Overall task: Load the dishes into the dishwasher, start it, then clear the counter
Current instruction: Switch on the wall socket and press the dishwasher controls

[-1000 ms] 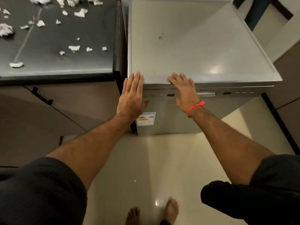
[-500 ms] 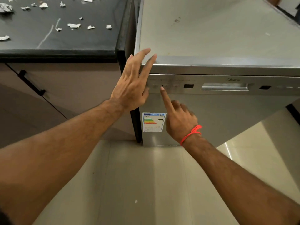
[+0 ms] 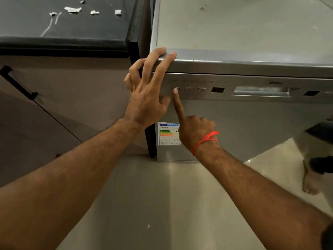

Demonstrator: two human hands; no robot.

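Note:
The steel dishwasher (image 3: 252, 123) stands with its door closed, to the right of the dark counter (image 3: 81, 27). My right hand (image 3: 196, 132) points its index finger at the leftmost button (image 3: 178, 88) of the control panel (image 3: 225, 82), with the fingertip on the button and the other fingers curled in. My left hand (image 3: 146, 98) rests two fingers on the dishwasher's top front left corner and holds nothing. The recessed door handle (image 3: 261, 91) lies further right on the panel.
Torn white paper scraps (image 3: 73, 9) lie on the counter. Below it is a brown cabinet with a black handle (image 3: 18, 83). An energy label (image 3: 166, 134) sticks to the door. Another person's bare foot (image 3: 310, 186) stands on the tiled floor at right.
Both hands left the dishwasher's top. My right hand dropped to the control panel and its index fingertip moved left onto the leftmost button. My view came lower and closer.

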